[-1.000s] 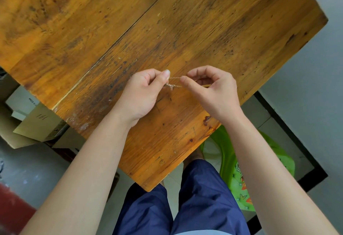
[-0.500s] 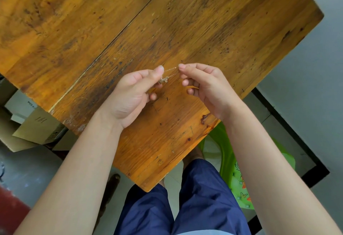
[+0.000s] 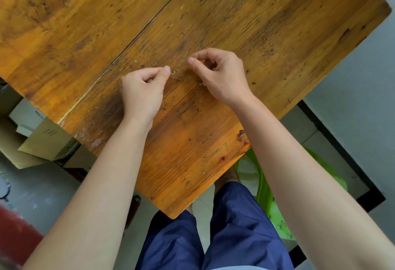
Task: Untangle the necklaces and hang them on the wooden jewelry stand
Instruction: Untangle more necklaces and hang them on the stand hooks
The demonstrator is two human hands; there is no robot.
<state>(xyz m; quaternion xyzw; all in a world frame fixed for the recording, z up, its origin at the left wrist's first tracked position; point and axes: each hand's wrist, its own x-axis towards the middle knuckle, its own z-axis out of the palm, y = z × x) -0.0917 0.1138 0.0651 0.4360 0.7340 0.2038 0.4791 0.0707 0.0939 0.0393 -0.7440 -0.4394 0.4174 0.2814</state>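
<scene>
Two hands work a fine necklace chain over a worn wooden table.
The table [image 3: 256, 24] fills most of the view from above. The left hand [image 3: 141, 92] and right hand [image 3: 224, 75] sit near each other over its middle, fingers curled in, each thumb and forefinger pinching the thin necklace chain [image 3: 177, 77]. The chain runs slack between them, with a small clump beside the right palm.

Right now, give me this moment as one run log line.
phase: untangling | left hand: pinches chain | right hand: pinches chain | chain: over table | stand: not in view
</scene>
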